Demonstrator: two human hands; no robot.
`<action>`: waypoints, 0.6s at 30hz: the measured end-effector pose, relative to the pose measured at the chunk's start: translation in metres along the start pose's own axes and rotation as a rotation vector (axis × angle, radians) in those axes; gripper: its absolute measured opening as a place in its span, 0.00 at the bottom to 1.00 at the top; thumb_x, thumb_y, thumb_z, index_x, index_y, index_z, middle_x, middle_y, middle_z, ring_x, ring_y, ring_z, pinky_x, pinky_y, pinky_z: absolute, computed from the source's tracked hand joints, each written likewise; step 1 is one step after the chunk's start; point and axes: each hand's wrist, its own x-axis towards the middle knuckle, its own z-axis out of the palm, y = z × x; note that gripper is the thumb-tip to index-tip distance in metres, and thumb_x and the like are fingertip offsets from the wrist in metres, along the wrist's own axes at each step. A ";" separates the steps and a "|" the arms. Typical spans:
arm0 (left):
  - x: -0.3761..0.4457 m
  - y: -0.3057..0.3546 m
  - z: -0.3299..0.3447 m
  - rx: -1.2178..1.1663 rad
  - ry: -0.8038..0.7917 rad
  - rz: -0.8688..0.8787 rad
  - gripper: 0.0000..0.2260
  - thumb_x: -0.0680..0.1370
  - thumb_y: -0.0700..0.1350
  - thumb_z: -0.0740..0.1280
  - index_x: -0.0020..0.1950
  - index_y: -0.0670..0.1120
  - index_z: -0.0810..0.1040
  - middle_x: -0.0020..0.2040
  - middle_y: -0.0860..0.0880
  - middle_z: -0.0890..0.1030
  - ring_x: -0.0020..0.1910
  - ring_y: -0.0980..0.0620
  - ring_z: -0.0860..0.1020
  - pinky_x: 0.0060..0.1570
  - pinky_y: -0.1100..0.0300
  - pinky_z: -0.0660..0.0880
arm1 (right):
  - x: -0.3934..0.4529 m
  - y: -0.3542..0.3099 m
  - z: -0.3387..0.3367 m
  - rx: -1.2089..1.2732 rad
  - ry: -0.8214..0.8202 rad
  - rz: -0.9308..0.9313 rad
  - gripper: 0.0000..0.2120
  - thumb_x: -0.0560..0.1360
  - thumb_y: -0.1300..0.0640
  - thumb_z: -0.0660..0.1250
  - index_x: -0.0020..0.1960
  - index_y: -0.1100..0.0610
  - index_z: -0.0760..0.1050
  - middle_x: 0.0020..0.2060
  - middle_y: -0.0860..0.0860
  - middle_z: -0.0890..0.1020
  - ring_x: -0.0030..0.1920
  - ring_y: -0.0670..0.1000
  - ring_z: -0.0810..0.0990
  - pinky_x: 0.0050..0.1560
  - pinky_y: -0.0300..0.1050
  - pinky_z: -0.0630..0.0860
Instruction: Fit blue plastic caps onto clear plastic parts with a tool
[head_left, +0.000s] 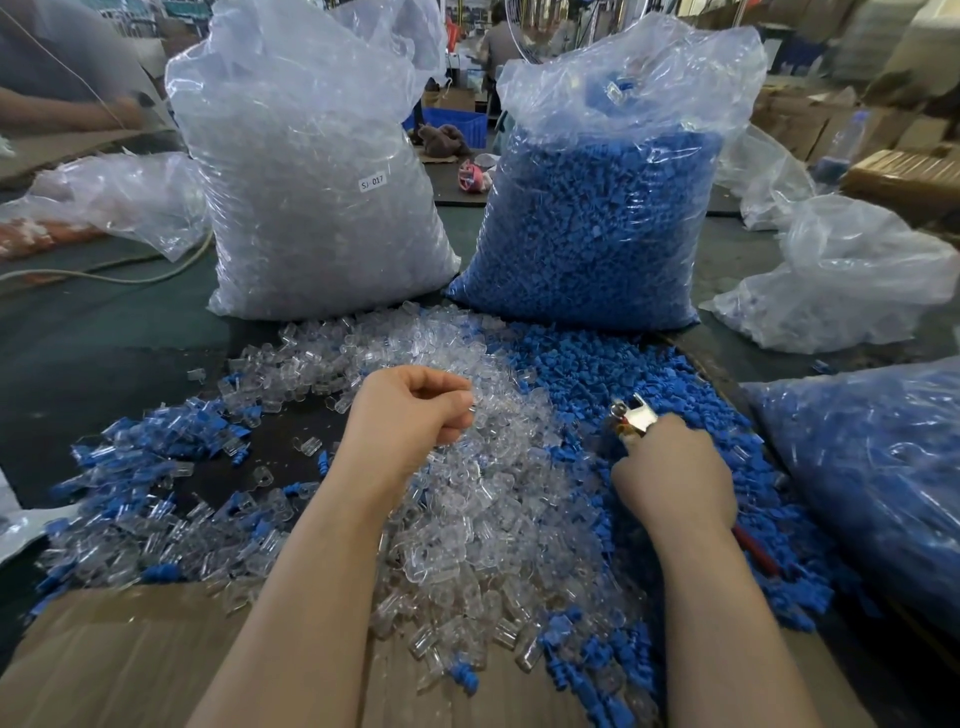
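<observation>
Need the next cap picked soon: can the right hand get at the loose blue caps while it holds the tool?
Probably yes. The right hand grips the tool right above the loose blue caps, and nothing lies between. Its fingers are wrapped around the tool, though, so pinching a cap may be awkward.

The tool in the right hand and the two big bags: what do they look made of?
Tool: bright metal head, shiny; red handle, probably plastic-coated. Left bag and right bag: thin clear plastic film, glossy and creased, contents showing through.
</observation>
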 end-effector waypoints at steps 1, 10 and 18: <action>0.000 0.000 0.000 -0.001 -0.001 0.001 0.03 0.75 0.36 0.72 0.46 0.43 0.83 0.34 0.48 0.85 0.36 0.54 0.84 0.37 0.65 0.80 | 0.000 -0.002 -0.001 0.003 -0.011 -0.048 0.13 0.76 0.56 0.65 0.58 0.60 0.70 0.49 0.57 0.75 0.42 0.58 0.74 0.38 0.47 0.69; -0.001 0.001 -0.002 -0.026 0.000 0.017 0.03 0.75 0.35 0.72 0.45 0.43 0.83 0.36 0.47 0.85 0.36 0.54 0.84 0.37 0.65 0.79 | -0.007 -0.010 -0.011 0.023 0.130 -0.155 0.10 0.74 0.56 0.66 0.53 0.56 0.70 0.50 0.54 0.73 0.37 0.54 0.69 0.37 0.47 0.66; -0.001 0.000 -0.001 -0.002 -0.006 0.022 0.03 0.75 0.36 0.72 0.46 0.43 0.83 0.35 0.48 0.85 0.35 0.55 0.84 0.35 0.67 0.78 | -0.001 0.005 -0.009 -0.010 -0.004 0.147 0.29 0.77 0.54 0.67 0.72 0.64 0.61 0.72 0.64 0.58 0.51 0.64 0.77 0.42 0.51 0.68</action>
